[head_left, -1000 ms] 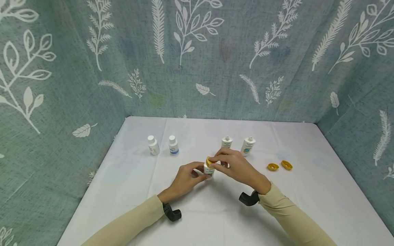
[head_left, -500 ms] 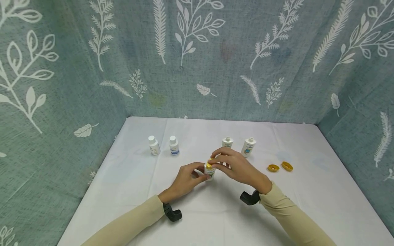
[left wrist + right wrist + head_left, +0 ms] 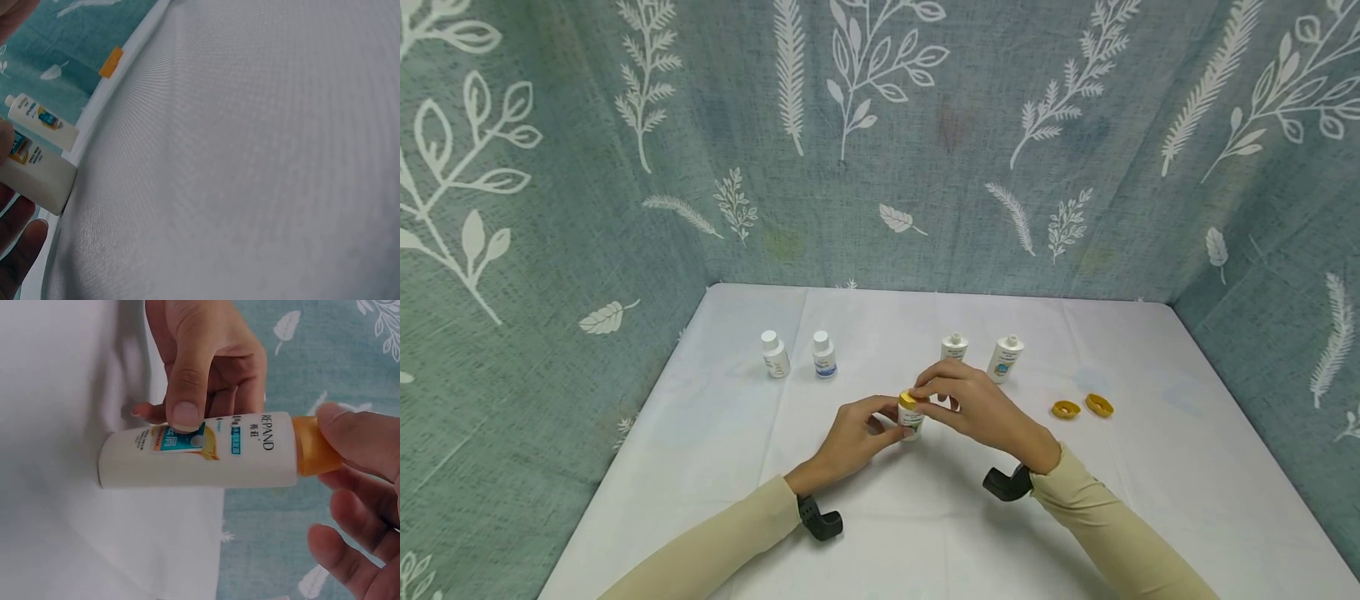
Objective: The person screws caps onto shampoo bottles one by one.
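A white shampoo bottle (image 3: pixel 250 462) stands upright on the white tabletop, with a yellow-orange cap (image 3: pixel 317 447) seated on its neck. My left hand (image 3: pixel 853 437) grips the bottle's body, thumb in front of the label. From the right, my right hand (image 3: pixel 973 408) pinches the cap between thumb and fingers; its other fingers are loosely bent. In the left wrist view only part of the bottle (image 3: pixel 44 181) shows, at the left edge, with some left fingers beside it.
Two capless white bottles (image 3: pixel 1004 358) stand behind my right hand, one partly hidden by it. Two loose yellow caps (image 3: pixel 1066 409) lie to the right. Two white-capped bottles (image 3: pixel 777 354) stand at the back left. Patterned cloth (image 3: pixel 880 167) walls the table's back and sides.
The yellow cap was tilted over the bottle's mouth and now sits level on it. My right fingers have shifted slightly around it. The left hand keeps its hold on the bottle.
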{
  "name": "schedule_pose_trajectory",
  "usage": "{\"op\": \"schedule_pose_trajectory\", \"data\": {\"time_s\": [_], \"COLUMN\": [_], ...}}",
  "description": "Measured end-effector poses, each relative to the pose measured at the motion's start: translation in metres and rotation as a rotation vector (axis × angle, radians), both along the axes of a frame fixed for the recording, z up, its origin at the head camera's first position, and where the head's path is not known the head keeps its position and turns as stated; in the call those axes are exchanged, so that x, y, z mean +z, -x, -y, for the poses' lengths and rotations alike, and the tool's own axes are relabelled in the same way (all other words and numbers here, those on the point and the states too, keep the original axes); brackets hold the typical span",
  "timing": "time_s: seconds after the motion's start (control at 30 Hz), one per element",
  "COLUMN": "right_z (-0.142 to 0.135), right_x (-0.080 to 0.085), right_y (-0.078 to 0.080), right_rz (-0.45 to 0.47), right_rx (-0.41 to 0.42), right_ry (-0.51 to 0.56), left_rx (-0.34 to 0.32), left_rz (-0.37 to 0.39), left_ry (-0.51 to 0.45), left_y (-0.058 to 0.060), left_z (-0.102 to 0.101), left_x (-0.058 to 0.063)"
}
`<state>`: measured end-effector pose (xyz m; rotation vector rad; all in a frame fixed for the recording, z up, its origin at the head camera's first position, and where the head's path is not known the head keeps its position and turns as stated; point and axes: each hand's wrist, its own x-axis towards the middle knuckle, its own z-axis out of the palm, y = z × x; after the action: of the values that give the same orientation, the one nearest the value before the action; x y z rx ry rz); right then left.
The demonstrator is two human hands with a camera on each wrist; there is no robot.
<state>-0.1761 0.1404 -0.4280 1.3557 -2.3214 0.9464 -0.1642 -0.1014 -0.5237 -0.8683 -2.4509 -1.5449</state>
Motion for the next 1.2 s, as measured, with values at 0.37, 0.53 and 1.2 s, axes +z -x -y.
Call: {"op": "schedule_pose_trajectory", "data": {"time_s": [0.37, 0.53, 1.2], "right_z": [-0.0010, -0.0023, -0.0019], "right_x": [-0.0040, -0.0007, -0.0024], "right_y": [-0.0003, 0.0009, -0.0001], "right_rz": [-0.051, -0.036, 0.107], "right_rx": [-0.043, -0.017, -0.056], "right_ry": [-0.008, -0.036, -0.047], "left_rx": [0.001, -0.001, 0.001], "left_rz": [0.000, 0.003, -0.015], "left_ry": [-0.003, -0.004, 0.001], "left_y": [0.0006, 0.0010, 0.0017], "left_z": [0.0007, 0.0005, 0.0003], "left_x": [-0.0009, -0.0006, -0.0008]}}
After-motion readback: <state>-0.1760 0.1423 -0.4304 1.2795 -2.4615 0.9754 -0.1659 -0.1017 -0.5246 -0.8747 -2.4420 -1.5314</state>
